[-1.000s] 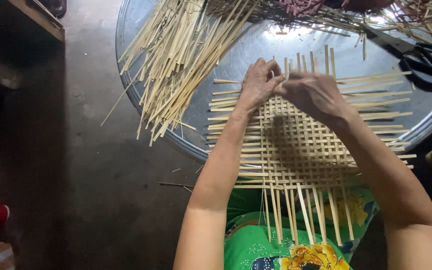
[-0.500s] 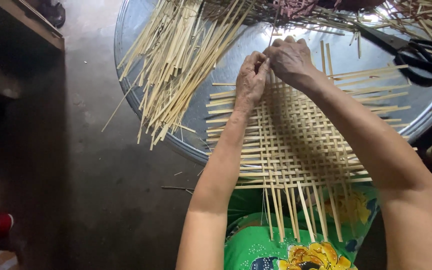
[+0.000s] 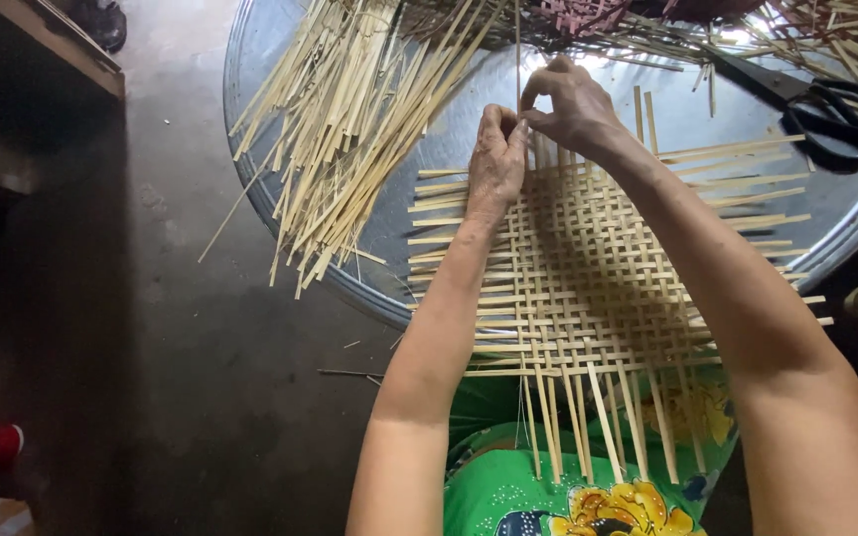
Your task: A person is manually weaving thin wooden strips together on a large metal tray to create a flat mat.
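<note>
Pinching 1 thin bamboo strip [image 3: 517, 60], right hand [image 3: 573, 104] and left hand [image 3: 497, 159] meet above flat woven mat [image 3: 588, 288].

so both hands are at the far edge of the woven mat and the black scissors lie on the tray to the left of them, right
Not quite. In the head view both hands, left hand and right hand, are at the far edge of the woven mat, but the black scissors lie on the tray to their right.

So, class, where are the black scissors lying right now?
In the head view the black scissors lie at the upper right on the round metal tray, beyond the woven mat and to the right of the right hand.
</note>
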